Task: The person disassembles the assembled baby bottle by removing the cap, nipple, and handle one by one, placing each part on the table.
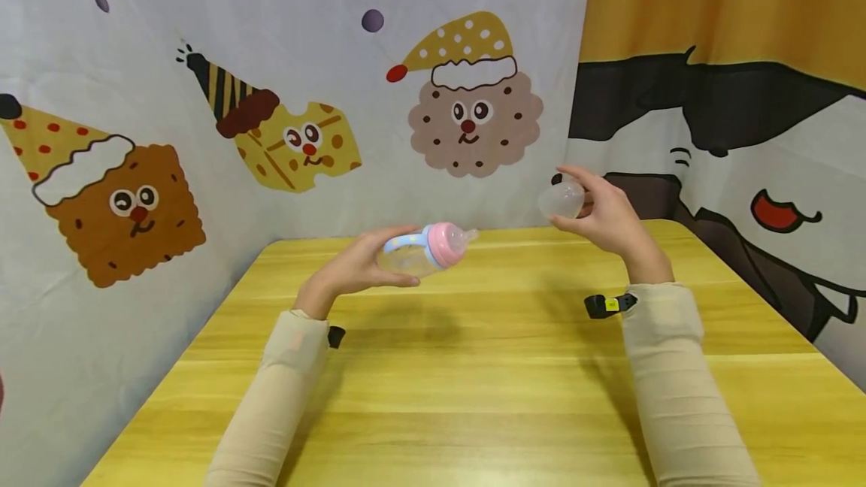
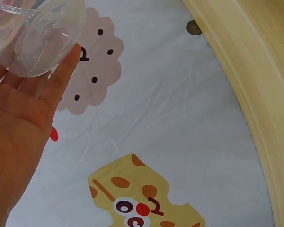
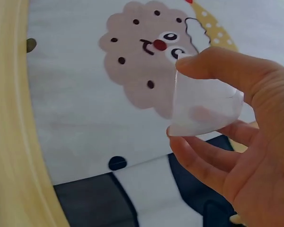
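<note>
While the left hand (image 1: 365,263) grips the baby bottle (image 1: 440,245) above the worktop (image 1: 473,382), the right hand (image 1: 605,218) pinches a translucent cap (image 1: 558,200) in its fingers. Capping seems in hand, next calling for alignment over the nipple (image 1: 470,234).

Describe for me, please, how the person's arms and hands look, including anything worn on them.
Both arms wear long cream sleeves; the left sleeve and right sleeve end in broad cuffs. The left hand and right hand are ungloved. A black device with a yellow label shows at the right wrist, a small black piece at the left.
</note>
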{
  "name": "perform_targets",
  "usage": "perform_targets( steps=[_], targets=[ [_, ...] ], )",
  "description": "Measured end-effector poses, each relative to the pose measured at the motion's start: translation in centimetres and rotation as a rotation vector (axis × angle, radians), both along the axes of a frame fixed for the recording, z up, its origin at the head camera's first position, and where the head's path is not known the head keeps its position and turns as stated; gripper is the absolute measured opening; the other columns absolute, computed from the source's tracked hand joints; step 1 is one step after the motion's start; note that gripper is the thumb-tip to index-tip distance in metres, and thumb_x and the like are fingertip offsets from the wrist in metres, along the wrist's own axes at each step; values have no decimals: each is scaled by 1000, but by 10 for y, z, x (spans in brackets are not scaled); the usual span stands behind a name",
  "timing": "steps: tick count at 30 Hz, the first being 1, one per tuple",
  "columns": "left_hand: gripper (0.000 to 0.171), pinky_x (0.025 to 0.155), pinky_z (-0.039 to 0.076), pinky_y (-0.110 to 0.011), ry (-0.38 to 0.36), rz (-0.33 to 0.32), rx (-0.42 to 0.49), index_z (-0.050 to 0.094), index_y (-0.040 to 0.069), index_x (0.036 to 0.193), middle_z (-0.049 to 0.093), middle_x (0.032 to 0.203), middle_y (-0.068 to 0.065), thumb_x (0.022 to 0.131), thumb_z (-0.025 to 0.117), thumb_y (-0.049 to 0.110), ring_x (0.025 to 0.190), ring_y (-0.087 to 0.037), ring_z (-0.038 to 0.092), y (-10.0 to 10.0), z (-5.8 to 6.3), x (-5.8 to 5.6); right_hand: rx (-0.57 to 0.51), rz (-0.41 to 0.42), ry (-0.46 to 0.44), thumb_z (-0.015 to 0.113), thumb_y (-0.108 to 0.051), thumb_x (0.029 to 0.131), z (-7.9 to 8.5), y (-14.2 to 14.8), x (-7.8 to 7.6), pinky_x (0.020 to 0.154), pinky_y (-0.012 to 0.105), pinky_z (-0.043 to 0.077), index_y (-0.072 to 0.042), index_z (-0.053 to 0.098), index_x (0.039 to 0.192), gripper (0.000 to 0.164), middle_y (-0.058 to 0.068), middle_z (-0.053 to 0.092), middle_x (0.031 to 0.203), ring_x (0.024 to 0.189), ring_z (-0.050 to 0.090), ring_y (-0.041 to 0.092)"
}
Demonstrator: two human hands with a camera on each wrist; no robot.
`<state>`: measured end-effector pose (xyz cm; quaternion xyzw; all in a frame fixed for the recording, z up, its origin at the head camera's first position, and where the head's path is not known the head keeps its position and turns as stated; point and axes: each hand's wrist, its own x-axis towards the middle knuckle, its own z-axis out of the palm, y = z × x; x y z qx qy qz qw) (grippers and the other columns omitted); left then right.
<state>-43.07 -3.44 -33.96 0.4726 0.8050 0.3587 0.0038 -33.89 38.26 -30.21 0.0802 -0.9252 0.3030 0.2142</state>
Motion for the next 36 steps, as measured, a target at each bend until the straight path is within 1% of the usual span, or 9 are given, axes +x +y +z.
perform_targets(
  steps=[2,6,10,13,18,24,30,33,36],
  targets=[
    [83,97,54,-46,6,3,-2,54,12,155,66,138,-9,82,94,22,114,-28,63,0,1,0,-16,2,-30,82,-20,94,-2,3,-3,91,58,55,-19,43,162,79,24,48,156,112,68,44],
    [82,96,53,-46,18,12,1,55,11,153,67,136,-10,82,94,22,112,-28,63,1,4,-1,-21,16,-89,82,-21,95,-9,7,-9,92,59,55,-13,49,156,70,27,55,148,113,67,45],
    [80,96,53,-46,20,10,8,56,10,150,67,133,-9,81,95,21,111,-27,63,2,4,-2,7,45,-166,82,-21,95,-18,14,-15,94,61,53,-9,52,154,67,27,54,149,124,60,48],
    [78,97,53,-46,25,-3,16,57,9,148,67,133,-9,81,95,21,113,-27,62,3,4,-3,19,68,-209,82,-20,95,-25,20,-18,97,63,51,-9,53,154,67,26,53,143,130,56,51],
    [78,99,52,-47,31,-3,32,57,8,146,66,133,-10,79,96,19,114,-28,62,3,4,-2,19,104,-255,81,-20,96,-37,25,-22,98,63,50,-9,53,155,66,23,51,129,127,56,52],
    [78,97,53,-47,29,6,37,58,9,145,66,133,-9,78,96,19,113,-27,62,2,5,-2,39,114,-315,79,-17,96,-53,27,-30,96,64,51,-4,54,154,65,28,49,137,124,56,56],
    [77,96,53,-47,21,11,51,58,10,145,67,133,-9,80,96,21,112,-27,62,3,6,-2,63,111,-341,77,-9,93,-68,30,-36,96,65,52,0,56,148,60,31,49,139,122,57,58],
    [77,96,52,-48,14,15,64,58,12,145,66,133,-8,79,96,21,113,-27,62,3,5,-2,60,119,-345,77,-6,91,-73,31,-38,92,62,53,1,58,146,59,32,51,139,117,59,56],
    [77,96,52,-47,15,21,68,58,12,145,66,133,-8,79,96,22,113,-26,61,3,5,-1,65,123,-356,77,-2,88,-79,31,-40,87,57,54,1,60,142,57,33,53,141,109,60,49]
  ],
)
